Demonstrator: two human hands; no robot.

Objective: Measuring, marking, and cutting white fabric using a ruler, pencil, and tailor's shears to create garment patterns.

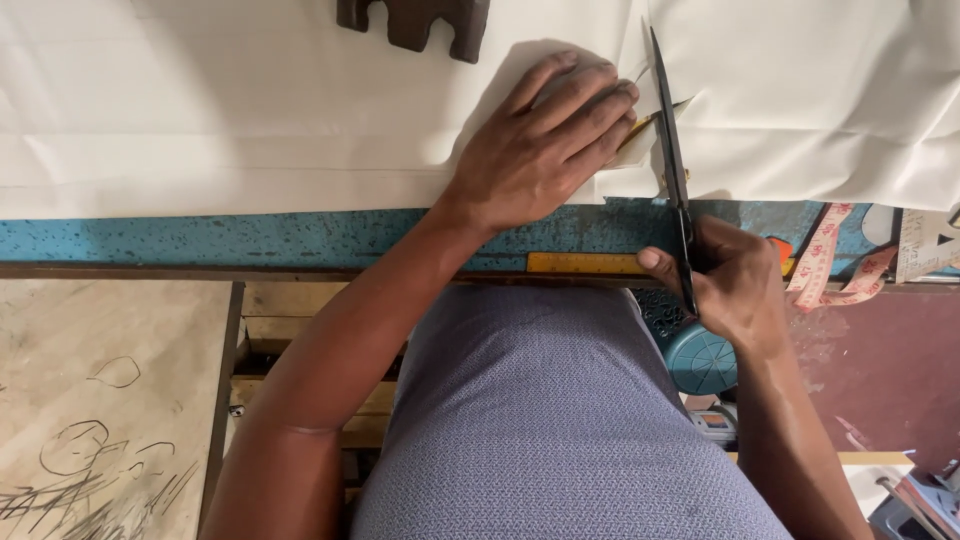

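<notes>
White fabric (300,110) lies flat across the blue table edge; dark scissors (672,160), blades pointing away, slice into its near edge.

garment: grey-lilac top, fine woven dot texture, covers torso
sleeves: none visible, both forearms bare to frame edge
left hand (540,140): bare, no rings, short nails
right hand (725,285): bare, no watch
</notes>
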